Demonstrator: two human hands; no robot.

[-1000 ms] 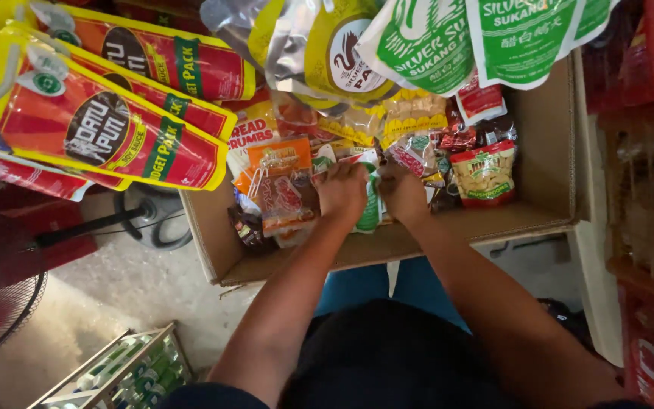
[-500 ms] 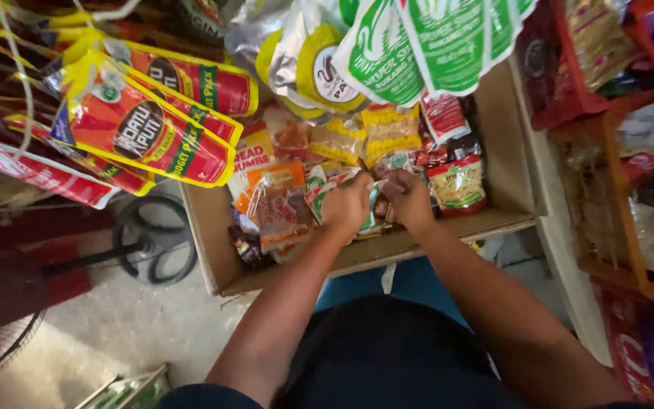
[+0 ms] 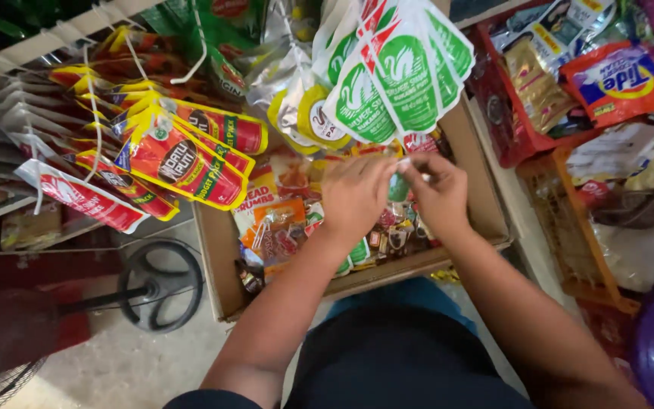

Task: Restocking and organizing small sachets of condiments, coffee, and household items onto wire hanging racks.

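Observation:
My left hand and my right hand are raised side by side over an open cardboard box. Their fingertips meet and pinch the top of a small green sachet, most of it hidden between the hands. Inside the box lie several snack packets in orange, red and green, and small sachets. Green-and-white pouches hang right above my fingers, close to touching them.
Red-and-yellow pouches hang in strips at the left, silver-and-yellow ones behind the box. A fan base stands on the floor at the left. A red basket, an orange crate and a detergent packet crowd the right.
Both hands have lifted from the packets low in the box up toward the hanging green-and-white pouches, still pinching the green sachet. The view has swung to the right.

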